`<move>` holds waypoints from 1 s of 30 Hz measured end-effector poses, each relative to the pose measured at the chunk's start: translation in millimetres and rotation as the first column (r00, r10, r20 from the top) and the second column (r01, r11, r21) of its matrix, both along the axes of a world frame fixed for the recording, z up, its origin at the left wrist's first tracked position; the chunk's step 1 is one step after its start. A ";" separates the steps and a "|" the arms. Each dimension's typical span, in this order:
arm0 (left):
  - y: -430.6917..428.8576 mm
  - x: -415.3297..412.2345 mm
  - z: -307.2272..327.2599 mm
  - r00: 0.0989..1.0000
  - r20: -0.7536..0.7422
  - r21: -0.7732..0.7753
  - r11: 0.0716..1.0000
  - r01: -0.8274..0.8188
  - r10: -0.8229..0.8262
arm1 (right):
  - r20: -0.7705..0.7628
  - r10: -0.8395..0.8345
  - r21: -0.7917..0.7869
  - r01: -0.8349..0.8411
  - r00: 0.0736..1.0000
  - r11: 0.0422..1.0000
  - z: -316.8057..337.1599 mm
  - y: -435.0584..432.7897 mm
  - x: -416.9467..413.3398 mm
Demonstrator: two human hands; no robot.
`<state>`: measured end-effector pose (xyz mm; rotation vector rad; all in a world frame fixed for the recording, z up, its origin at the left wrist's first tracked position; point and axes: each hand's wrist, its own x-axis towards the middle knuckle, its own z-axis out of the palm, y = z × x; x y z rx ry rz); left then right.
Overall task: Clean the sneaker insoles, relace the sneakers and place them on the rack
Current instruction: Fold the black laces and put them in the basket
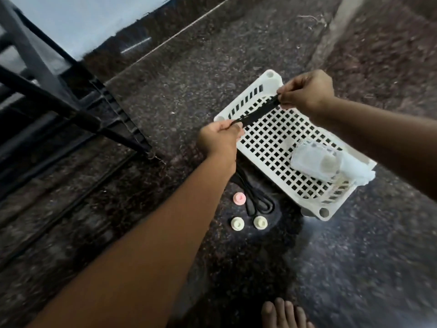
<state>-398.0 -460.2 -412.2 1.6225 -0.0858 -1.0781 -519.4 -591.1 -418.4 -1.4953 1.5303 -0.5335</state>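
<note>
A black shoelace bundle point(256, 112) is stretched taut between my two hands above the far corner of a white perforated tray point(267, 143). My left hand point(220, 138) pinches its near end. My right hand point(305, 91) pinches the far end. More black laces point(253, 200) lie looped on the dark floor just below my left wrist. No sneakers or insoles are in view.
A clear plastic bottle point(316, 162) and a white cloth point(354, 171) lie in the tray's near right part. Three small caps, one pink point(239, 199) and two cream point(237, 224), sit on the granite floor. A black rack point(71, 95) stands at left. My bare toes point(283, 313) show below.
</note>
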 end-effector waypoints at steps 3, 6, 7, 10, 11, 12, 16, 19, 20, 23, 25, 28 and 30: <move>-8.3 2.5 -16.8 0.966 0.253 0.022 0.998 0.058 -0.062 | -0.217 0.074 -0.161 -0.110 0.973 0.981 -13.7 -5.2 3.4; -6.8 1.7 -26.3 0.883 0.452 0.035 0.992 0.124 -0.127 | -0.316 0.149 -0.224 -0.227 0.937 0.948 -18.4 -7.8 5.5; -6.0 1.1 -27.1 0.853 0.501 0.037 0.989 0.143 -0.142 | -0.345 0.177 -0.235 -0.267 0.922 0.935 -20.4 -7.8 6.9; -5.4 3.4 -26.2 0.694 0.682 0.103 0.970 0.221 -0.231 | -0.445 0.258 -0.323 -0.422 0.858 0.847 -23.0 -6.7 10.2; -4.5 5.7 -24.7 0.607 0.742 0.166 0.955 0.245 -0.285 | -0.473 0.277 -0.357 -0.470 0.836 0.808 -22.9 -6.4 11.0; -4.4 6.9 -24.5 0.510 0.793 0.232 0.939 0.255 -0.334 | -0.496 0.288 -0.382 -0.504 0.819 0.775 -22.6 -7.2 10.8; -3.6 10.2 -23.8 0.194 0.878 0.371 0.877 0.305 -0.438 | -0.537 0.291 -0.421 -0.551 0.791 0.720 -21.3 -13.0 10.3; -3.5 13.7 -27.1 -0.053 0.862 0.492 0.806 0.329 -0.504 | -0.544 0.288 -0.408 -0.548 0.788 0.730 -22.7 -16.0 11.6; -4.0 15.6 -27.5 -0.129 0.853 0.519 0.800 0.302 -0.505 | -0.549 0.290 -0.399 -0.550 0.784 0.733 -23.5 -15.5 13.1; -3.9 16.9 -25.1 -0.210 0.838 0.546 0.783 0.299 -0.504 | -0.563 0.295 -0.377 -0.558 0.772 0.739 -25.4 -12.7 17.5; 0.1 18.6 -24.3 -0.194 0.850 0.526 0.780 0.337 -0.490 | -0.572 0.294 -0.365 -0.559 0.765 0.744 -24.0 -9.2 17.8; 9.7 22.4 -19.6 -0.065 0.882 0.455 0.811 0.367 -0.466 | -0.582 0.305 -0.350 -0.570 0.754 0.743 -21.9 -5.7 15.6; 17.2 28.0 -18.1 0.054 0.903 0.372 0.840 0.396 -0.426 | -0.594 0.290 -0.329 -0.556 0.750 0.763 -21.5 -2.5 14.3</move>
